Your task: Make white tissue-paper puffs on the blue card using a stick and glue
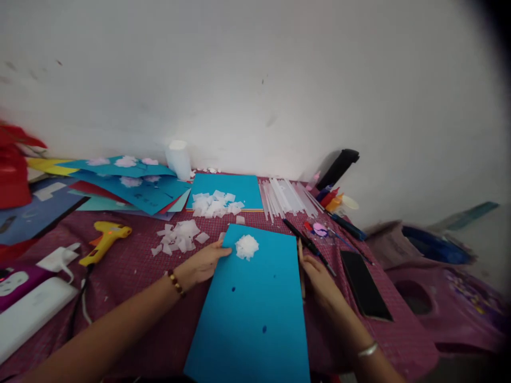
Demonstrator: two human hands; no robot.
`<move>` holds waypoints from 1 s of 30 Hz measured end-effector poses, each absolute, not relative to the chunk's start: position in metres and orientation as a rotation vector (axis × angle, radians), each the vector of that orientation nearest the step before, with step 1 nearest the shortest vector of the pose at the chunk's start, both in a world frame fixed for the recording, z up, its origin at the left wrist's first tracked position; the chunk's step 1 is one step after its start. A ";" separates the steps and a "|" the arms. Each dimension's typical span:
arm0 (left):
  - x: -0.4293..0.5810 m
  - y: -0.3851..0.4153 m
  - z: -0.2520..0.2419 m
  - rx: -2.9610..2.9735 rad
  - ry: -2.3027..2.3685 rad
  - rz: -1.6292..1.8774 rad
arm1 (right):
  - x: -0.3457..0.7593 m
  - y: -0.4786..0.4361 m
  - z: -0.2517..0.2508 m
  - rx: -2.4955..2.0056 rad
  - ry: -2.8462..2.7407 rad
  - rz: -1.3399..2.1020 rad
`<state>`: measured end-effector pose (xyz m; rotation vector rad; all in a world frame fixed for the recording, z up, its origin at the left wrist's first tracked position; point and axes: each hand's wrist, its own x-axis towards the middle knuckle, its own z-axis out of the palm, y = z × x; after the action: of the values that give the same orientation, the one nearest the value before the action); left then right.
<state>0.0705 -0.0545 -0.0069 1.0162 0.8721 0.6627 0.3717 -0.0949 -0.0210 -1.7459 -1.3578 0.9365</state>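
Blue card [259,303] is nearest, the left hand [203,263] pinching its left edge; how the right hand [320,279] grips by the other edge, I can't tell. If the left thumb [225,251] slips, it might knock the white paper puff [246,247] loose.

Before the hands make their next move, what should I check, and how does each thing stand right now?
1. Left fingers on the blue sheet: ok, at its left edge.
2. Right fingers gripping firmly: cannot tell; they are at its right edge.
3. White cluster on the sheet: ok, near the far end.
4. Cluster stuck down: cannot tell.
5. Yellow glue gun away from the sheet: ok, off to the left.
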 end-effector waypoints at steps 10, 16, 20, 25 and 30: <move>0.081 -0.028 0.000 1.649 1.281 0.579 | 0.381 -0.096 -0.043 -1.598 -1.084 0.824; 0.045 0.010 -0.002 1.944 1.550 0.544 | 0.382 -0.095 -0.044 -1.567 -1.152 0.879; 0.053 0.029 -0.002 2.094 1.488 0.372 | 0.379 -0.094 -0.044 -1.548 -1.281 0.848; 0.080 0.071 0.007 2.288 1.422 0.359 | 0.378 -0.094 -0.044 -1.544 -1.326 0.797; 0.107 0.090 -0.005 2.381 1.309 0.212 | 0.376 -0.097 -0.043 -1.549 -1.334 0.753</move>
<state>0.1070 0.0900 -0.0047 2.3809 1.3086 0.2116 0.3761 -0.0967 -0.0430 -1.5495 -1.3340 0.7527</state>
